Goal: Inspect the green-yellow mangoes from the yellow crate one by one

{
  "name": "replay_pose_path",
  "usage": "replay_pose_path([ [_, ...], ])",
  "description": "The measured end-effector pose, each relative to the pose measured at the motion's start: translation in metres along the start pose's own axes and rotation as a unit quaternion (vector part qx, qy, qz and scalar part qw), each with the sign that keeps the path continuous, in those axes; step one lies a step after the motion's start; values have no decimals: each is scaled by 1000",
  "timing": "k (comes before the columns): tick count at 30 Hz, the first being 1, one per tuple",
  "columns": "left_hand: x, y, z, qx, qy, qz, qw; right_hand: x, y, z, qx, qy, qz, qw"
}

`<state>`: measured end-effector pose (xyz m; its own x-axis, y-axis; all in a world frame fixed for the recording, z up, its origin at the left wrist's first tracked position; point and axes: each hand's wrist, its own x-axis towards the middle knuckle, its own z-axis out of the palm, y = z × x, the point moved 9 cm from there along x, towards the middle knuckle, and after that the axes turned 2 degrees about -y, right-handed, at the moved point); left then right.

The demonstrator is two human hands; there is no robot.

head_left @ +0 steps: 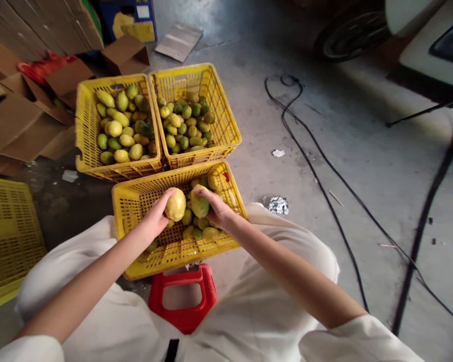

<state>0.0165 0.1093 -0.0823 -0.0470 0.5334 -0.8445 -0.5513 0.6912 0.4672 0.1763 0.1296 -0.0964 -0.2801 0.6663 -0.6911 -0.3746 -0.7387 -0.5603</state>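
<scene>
Between the legs (294, 256): near crate (166, 255), apparently for short reach.
Left hand (160, 211): curled around yellow fruit (176, 205), likely steadying it.
Right hand (216, 207): clasping yellow-green fruit (200, 205) likewise.

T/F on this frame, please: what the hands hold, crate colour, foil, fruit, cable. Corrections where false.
1. The left hand holds a yellow fruit and the right hand a yellow-green fruit. True.
2. The crates in front of the person are blue. False: the near crate, far left crate and far right crate are all yellow.
3. Foil lies inside a crate. False: the crumpled foil lies on the floor, right of the near crate.
4. Both far crates contain fruit. True.
5. A black cable lies on the floor. True.
</scene>
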Motion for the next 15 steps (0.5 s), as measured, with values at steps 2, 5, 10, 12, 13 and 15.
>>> replay_pose_path([
  [2,-1,-1,1,-2,-2,-1,1000,-2,3,5,26,-4,23,999],
  [5,-4,-5,2,4,4,-31,1000,-4,7,9,33,1,51,998],
  [10,-7,-4,2,17,17,-40,999,-4,8,6,12,8,62,998],
  [12,-6,-5,3,22,3,-41,999,-5,7,6,6,1,54,999],
  [13,-5,-6,4,25,-4,-43,999,-5,5,7,4,-5,47,999],
  [15,-3,-8,3,32,-14,-42,999,-5,2,10,-8,-18,29,999],
])
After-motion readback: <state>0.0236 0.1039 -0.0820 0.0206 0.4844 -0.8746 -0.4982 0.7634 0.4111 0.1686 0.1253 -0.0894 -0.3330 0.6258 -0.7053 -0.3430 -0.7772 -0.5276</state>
